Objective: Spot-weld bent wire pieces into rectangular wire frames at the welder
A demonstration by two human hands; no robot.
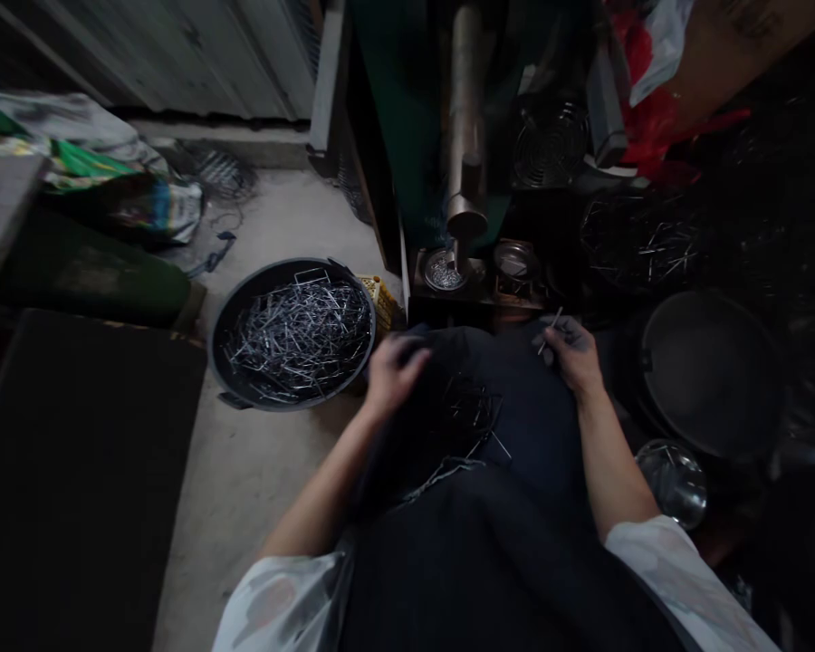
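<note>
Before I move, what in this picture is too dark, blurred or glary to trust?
Head view: dim overall, the right side sunk in shadow; the left hand smeared, probably by motion; the right hand somewhat clearer; small glints on the wire pieces in the basin; dark wires on the apron partly lost; reflections on the shiny bowl.
</note>
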